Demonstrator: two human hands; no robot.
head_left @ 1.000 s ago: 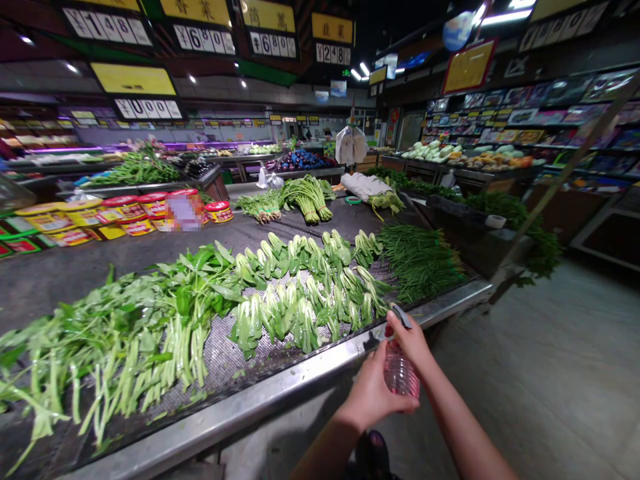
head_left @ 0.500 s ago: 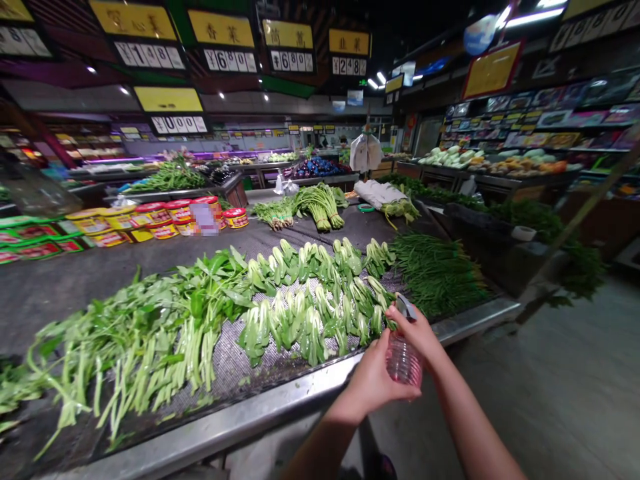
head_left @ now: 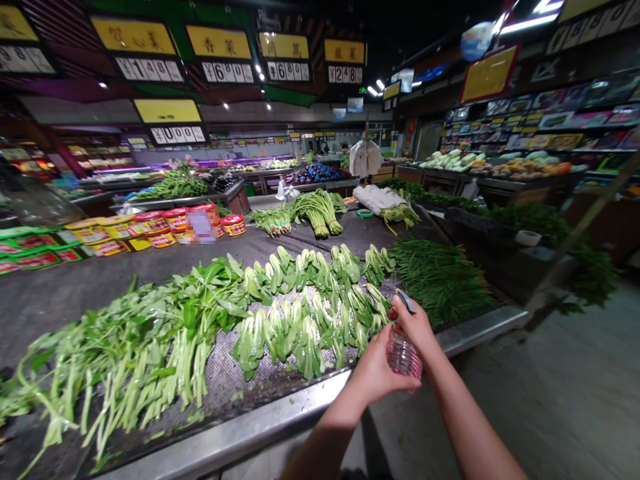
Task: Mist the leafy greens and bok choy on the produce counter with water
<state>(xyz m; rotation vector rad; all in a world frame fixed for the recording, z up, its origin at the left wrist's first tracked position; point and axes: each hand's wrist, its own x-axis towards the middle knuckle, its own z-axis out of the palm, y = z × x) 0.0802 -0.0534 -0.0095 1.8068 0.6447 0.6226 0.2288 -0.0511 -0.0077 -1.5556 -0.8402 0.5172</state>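
Note:
A clear ribbed spray bottle (head_left: 403,357) with a dark trigger head is held between both hands, just above the metal front edge of the stand. My left hand (head_left: 379,369) is closed around the bottle's body from the left, its thumb and fingers to either side. Higher up, my right hand (head_left: 414,325) grips the neck and trigger head, its fingers partly hidden. Rows of bok choy (head_left: 307,340) lie on perforated matting to the left of the bottle, wet with droplets. Green garlic chives (head_left: 435,277) lie beyond my right hand.
Leafy water spinach (head_left: 165,333) spreads over the left side of the stand. Round food tubs (head_left: 107,233) are stacked at the back left, with bundled greens (head_left: 317,212) and a wrapped bundle (head_left: 383,198) behind the bok choy. A metal rail (head_left: 300,407) borders the front; floor (head_left: 565,373) shows at right.
The camera view has shifted slightly, so the stand's front appears a little lower. Both hands keep hold of the spray bottle in nearly the same place.

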